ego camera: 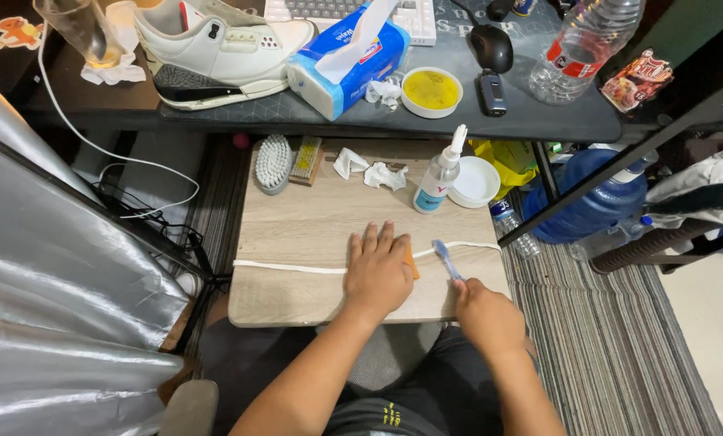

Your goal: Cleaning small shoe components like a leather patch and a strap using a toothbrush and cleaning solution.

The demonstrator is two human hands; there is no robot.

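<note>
Head view: the left hand (377, 273) presses flat, fingers spread, pinning a white shoelace (289, 267) across the near part of the wooden board (313, 218); the right hand (487, 313) is closed around a blue toothbrush (447, 259), bristles on the lace. The lace looks light, limp and likely to slide, best held flat close beside the brush.

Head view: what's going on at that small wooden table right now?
A person presses the left hand flat on a white shoelace stretched across the wooden table. The right hand holds a blue toothbrush, bristles at the lace. A spray bottle, white bowl and scrub brush stand behind; a white sneaker sits on the desk above.
</note>
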